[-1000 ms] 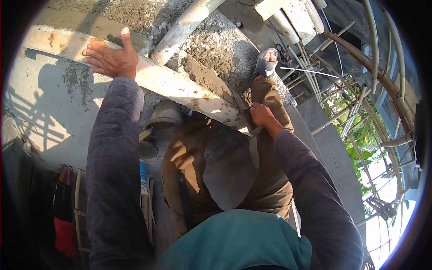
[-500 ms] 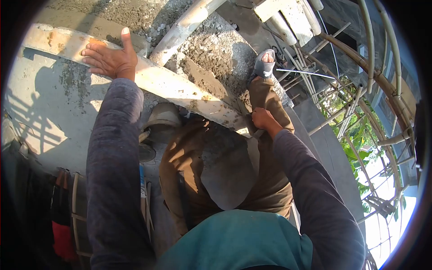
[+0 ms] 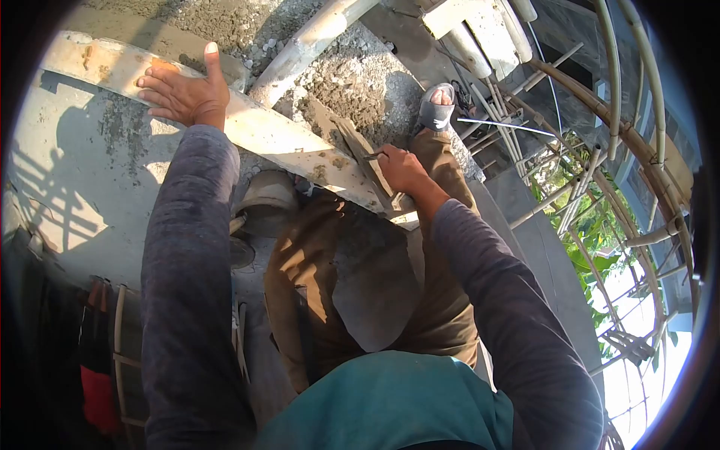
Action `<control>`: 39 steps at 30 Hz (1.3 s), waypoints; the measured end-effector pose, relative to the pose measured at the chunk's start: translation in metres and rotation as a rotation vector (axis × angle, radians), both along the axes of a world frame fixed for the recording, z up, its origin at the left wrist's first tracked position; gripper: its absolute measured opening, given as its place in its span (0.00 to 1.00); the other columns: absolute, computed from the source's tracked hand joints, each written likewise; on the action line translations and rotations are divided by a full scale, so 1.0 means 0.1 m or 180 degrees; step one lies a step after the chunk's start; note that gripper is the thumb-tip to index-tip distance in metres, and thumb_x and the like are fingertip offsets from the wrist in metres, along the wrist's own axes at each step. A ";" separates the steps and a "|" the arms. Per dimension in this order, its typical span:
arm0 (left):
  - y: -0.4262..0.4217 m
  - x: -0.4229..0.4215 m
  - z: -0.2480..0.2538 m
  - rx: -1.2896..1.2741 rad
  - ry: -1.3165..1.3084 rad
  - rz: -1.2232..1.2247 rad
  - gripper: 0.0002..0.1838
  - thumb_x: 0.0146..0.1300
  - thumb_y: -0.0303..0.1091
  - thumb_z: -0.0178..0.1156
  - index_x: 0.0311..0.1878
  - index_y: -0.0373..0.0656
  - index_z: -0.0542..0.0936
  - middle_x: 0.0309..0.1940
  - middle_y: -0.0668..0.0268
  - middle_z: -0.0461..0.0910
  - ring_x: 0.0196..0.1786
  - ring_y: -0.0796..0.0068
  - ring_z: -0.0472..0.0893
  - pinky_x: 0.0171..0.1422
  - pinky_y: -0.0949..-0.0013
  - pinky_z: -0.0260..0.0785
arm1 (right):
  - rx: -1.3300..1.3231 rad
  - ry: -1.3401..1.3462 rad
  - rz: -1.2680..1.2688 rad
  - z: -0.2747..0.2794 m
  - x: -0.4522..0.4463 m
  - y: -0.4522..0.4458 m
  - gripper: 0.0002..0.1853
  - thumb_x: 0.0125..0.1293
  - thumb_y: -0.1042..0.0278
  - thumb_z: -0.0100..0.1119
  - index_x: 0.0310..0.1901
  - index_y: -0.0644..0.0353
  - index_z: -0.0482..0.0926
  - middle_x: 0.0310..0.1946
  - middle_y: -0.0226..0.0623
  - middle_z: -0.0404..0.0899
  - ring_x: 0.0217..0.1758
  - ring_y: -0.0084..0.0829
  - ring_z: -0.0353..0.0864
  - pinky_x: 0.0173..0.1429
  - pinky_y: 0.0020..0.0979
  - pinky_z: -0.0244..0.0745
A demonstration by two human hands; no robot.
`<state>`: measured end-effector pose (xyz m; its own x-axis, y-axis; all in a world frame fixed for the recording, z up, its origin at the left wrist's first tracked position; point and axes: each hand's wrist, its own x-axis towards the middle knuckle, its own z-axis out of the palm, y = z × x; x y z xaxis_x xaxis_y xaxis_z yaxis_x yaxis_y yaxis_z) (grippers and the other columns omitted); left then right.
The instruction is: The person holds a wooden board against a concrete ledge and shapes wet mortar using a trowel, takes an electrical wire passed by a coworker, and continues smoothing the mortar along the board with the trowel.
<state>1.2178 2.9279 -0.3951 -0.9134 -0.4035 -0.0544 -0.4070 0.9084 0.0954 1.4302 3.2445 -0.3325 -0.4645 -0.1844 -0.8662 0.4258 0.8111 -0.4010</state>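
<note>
My left hand [image 3: 184, 91] lies with its fingers spread on the long pale board [image 3: 289, 152], near its left part. The board is stained and runs slantwise across the work, with grey mortar [image 3: 341, 82] behind it. Closed around the handle of a plastering trowel [image 3: 365, 166] is my right hand [image 3: 403, 171]. The trowel's long narrow blade is tipped on edge across the board near its right end. Part of the handle is hidden by my fingers.
A pale round pole [image 3: 307, 49] slants up from the board. Below the board stands a dusty bucket [image 3: 268, 196]. My sandalled foot [image 3: 436, 109] rests at the mortar's right edge. Bamboo scaffolding [image 3: 600, 105] fills the right side, and a wooden block [image 3: 457, 19] sits at the top.
My right hand has moved left and up from beside my knee, bringing the trowel over the board and tilting its blade. My left hand stays nearly in place.
</note>
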 end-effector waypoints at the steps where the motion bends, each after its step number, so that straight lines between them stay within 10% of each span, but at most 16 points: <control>1: -0.03 -0.01 -0.02 -0.0079 -0.0029 -0.0021 0.68 0.49 0.85 0.40 0.74 0.30 0.42 0.74 0.40 0.38 0.77 0.43 0.35 0.76 0.40 0.27 | 0.0065 -0.0106 0.0120 0.00 0.14 0.12 0.18 0.68 0.57 0.43 0.49 0.60 0.76 0.45 0.53 0.79 0.51 0.54 0.77 0.56 0.47 0.70; 21: 0.03 -0.03 0.01 -0.0125 -0.0327 0.0091 0.67 0.49 0.84 0.40 0.74 0.30 0.40 0.75 0.43 0.34 0.78 0.45 0.34 0.76 0.40 0.28 | 0.0050 -0.0352 -0.0861 0.03 0.36 0.27 0.17 0.68 0.58 0.44 0.50 0.58 0.77 0.43 0.55 0.80 0.47 0.56 0.79 0.53 0.47 0.73; 33: 0.04 -0.02 0.02 -0.0128 -0.0216 0.0127 0.66 0.51 0.84 0.38 0.74 0.30 0.41 0.75 0.43 0.36 0.78 0.45 0.34 0.76 0.39 0.27 | 0.0516 -0.0769 0.0692 -0.24 0.79 0.56 0.17 0.68 0.60 0.41 0.44 0.62 0.77 0.47 0.49 0.78 0.52 0.53 0.76 0.56 0.46 0.71; 39: 0.04 -0.02 0.01 -0.0053 -0.0114 0.0111 0.66 0.50 0.84 0.39 0.74 0.30 0.41 0.75 0.42 0.36 0.78 0.45 0.34 0.76 0.41 0.27 | -0.0378 0.0819 0.0765 -0.68 -0.20 -0.20 0.14 0.67 0.64 0.43 0.43 0.62 0.77 0.47 0.48 0.78 0.45 0.52 0.80 0.50 0.46 0.74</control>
